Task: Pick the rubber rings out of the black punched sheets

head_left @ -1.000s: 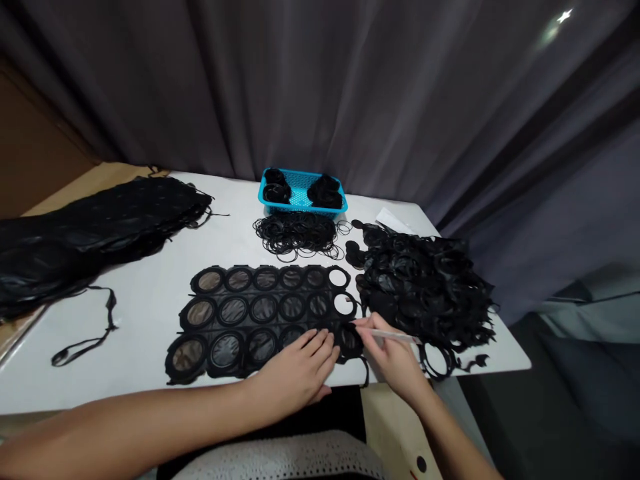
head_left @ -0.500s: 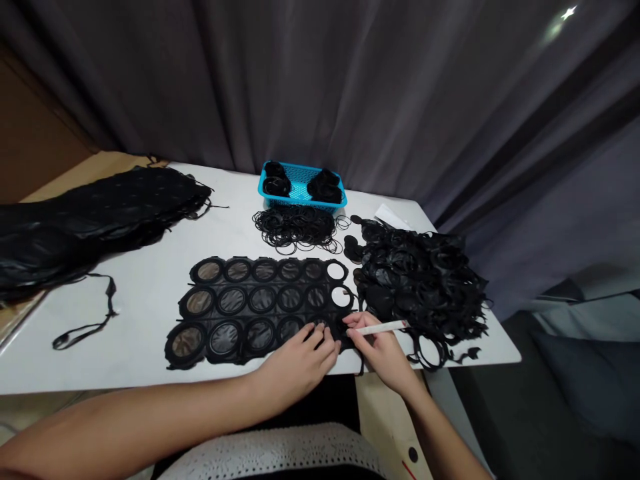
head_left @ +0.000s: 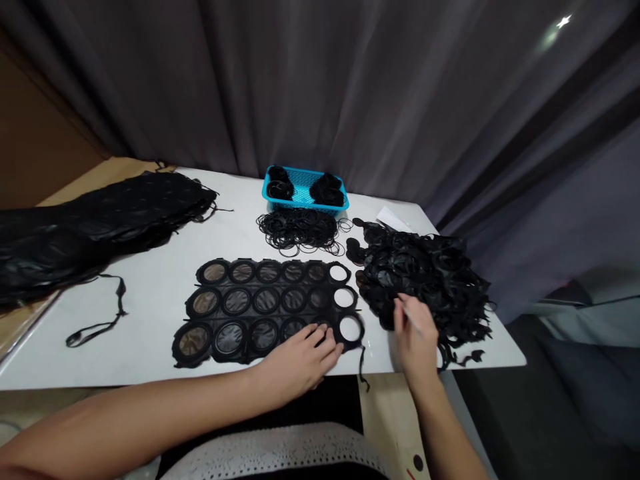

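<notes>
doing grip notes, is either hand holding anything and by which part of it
The right-hand grip is on a pale tool, but where along its length cannot be told. The left-hand grip lies on the sheet, nothing visibly held.

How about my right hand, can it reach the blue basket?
Probably yes, with a stretch: the blue basket stands open-topped beyond loose rings, and only low black pieces lie between it and the right hand, which holds a slim tool.
</notes>
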{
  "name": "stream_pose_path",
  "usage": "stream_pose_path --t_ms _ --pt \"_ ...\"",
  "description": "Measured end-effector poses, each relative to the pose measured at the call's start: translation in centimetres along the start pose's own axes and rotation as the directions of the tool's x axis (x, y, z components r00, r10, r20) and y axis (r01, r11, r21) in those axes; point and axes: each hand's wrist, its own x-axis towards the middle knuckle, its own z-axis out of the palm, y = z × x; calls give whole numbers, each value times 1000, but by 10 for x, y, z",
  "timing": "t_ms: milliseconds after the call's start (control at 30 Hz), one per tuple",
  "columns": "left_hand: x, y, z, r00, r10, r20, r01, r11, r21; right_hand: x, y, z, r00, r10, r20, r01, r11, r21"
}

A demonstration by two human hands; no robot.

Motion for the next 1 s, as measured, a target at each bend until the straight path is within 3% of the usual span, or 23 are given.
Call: stream_pose_path --t_ms 100,200,300,367,500,700,800,1000 --pt "-14 -15 -9 997 55 44 -46 981 -190 7 4 -5 993 116 5 -116 991 72" --pt "-34 -40 -27 983 136 122 -80 919 -385 1 -16 -2 981 64 184 -116 951 287" --pt "-53 -63 -45 977 63 204 42 880 -474 -10 -45 6 933 -37 358 -135 886 443" --pt "-60 -67 -48 973 10 229 101 877 -470 -15 -59 10 889 -81 450 -186 836 517" --pt "-61 -41 -33 989 -57 139 98 945 -313 -17 -70 13 806 -116 580 -310 753 581" --pt "-51 5 6 975 -211 -72 204 975 -89 -15 -69 17 785 -144 603 -348 702 621" --pt "-49 11 11 966 -231 -114 226 973 -56 -15 -69 18 784 -168 598 -327 706 628" --pt "-46 9 7 963 -232 -136 225 972 -69 -14 -71 13 795 -207 570 -240 756 609"
